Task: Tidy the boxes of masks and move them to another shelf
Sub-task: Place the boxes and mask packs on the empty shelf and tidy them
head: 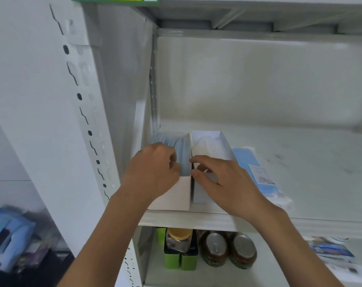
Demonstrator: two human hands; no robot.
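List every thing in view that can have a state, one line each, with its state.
left box: open-topped, upright, filled with blue masks
right box: open-topped, upright, contents hidden
left hand: fingers curled on the masks in the left box
right hand: fingers at the right box's near edge
blue packet: sealed, lying flat beside the right box
two cans: closed, on the lower shelf

The left box (pixel 171 195) on the shelf (pixel 300 162) is white and holds pale blue masks (pixel 176 141). Just right of that box stands a second box (pixel 209 141), white inside and out. Further right of it lies a light blue packet (pixel 252 164) with a white printed label (pixel 262 175). Below the left box stand green cartons (pixel 173 262) and dark brown bottles (pixel 215 251) with silver caps. The shelf itself is off-white.
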